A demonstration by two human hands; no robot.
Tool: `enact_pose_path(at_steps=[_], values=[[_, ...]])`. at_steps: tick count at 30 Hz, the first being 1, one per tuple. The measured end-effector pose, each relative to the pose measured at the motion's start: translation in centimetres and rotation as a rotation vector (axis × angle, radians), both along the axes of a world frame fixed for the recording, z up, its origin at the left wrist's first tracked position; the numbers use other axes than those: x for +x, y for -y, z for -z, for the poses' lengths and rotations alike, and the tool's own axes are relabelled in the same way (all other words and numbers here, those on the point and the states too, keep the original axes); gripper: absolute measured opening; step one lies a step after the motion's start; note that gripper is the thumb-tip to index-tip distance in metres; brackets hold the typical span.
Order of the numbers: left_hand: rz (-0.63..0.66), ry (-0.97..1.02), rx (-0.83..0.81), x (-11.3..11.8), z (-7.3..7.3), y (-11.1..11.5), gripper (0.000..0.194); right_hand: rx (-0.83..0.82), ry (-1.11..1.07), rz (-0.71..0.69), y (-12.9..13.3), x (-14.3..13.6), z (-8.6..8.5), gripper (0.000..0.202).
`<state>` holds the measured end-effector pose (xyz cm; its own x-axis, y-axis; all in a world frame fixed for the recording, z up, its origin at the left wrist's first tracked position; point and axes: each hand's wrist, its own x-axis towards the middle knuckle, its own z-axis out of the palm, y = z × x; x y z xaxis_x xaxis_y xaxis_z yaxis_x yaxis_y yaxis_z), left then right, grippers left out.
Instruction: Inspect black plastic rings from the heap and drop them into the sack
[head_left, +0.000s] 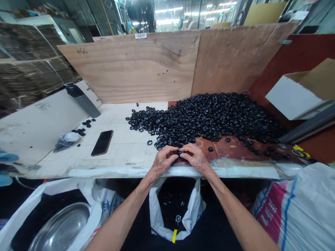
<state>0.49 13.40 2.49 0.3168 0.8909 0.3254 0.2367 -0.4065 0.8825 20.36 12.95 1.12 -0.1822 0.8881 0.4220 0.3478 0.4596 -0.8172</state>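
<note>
Both hands meet at the front edge of the workbench, pinching a small black plastic part (178,152) between them. My left hand (164,159) holds its left side with thumb and fingertips. From the other side, my right hand (194,157) grips the same part. The fingers cover most of it, so its exact shape is hidden. Just beyond the fingertips spreads a large heap of small black plastic parts (209,116), many of them ring-shaped. Below the bench edge, between my forearms, hangs an open white sack (157,212) with a few black parts visible inside.
A phone (102,143), a grey bottle (85,101) and a small plastic bag (66,140) lie on the left. Wooden boards (141,68) wall the back. At right are a white carton (294,97) and a full sack (309,205); a metal bowl (62,226) sits lower left.
</note>
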Motion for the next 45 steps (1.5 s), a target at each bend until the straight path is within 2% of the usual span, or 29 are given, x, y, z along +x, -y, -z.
enact_pose_path(at_steps=[5, 10, 15, 22, 27, 34, 39, 42, 45], values=[[0.022, 0.009, 0.003, -0.1, 0.0, 0.0, 0.025, 0.028, -0.004, -0.012, 0.2, 0.0, -0.4, 0.02], [0.011, 0.006, -0.012, 0.0, 0.2, 0.1, 0.024, -0.055, -0.051, 0.041, 0.5, -0.3, 0.2, 0.019], [-0.002, 0.09, -0.121, 0.2, 0.7, 0.2, 0.021, -0.037, 0.007, 0.042, 0.7, -0.6, -0.1, 0.014], [0.03, 0.056, -0.008, 0.1, 1.5, 0.1, 0.019, 0.013, 0.063, 0.054, 0.9, -1.0, -0.4, 0.013], [0.037, 0.052, 0.007, 0.0, 1.1, 0.1, 0.016, 0.054, 0.151, 0.011, 1.1, -1.1, -0.5, 0.013], [0.04, 0.086, 0.026, -0.1, 1.0, 0.0, 0.014, 0.018, 0.136, -0.016, 1.1, -0.9, -0.4, 0.011], [0.08, 0.091, 0.043, -0.2, 1.1, 0.0, 0.018, 0.1, 0.317, -0.013, 1.0, -1.0, -0.6, 0.035], [0.08, 0.102, 0.001, -0.2, 0.9, 0.2, 0.019, 0.135, 0.306, 0.029, 1.2, -1.1, -0.8, 0.026], [0.066, 0.132, -0.04, -0.2, 0.8, 0.3, 0.019, 0.13, 0.222, 0.015, 1.4, -1.1, -0.8, 0.017]])
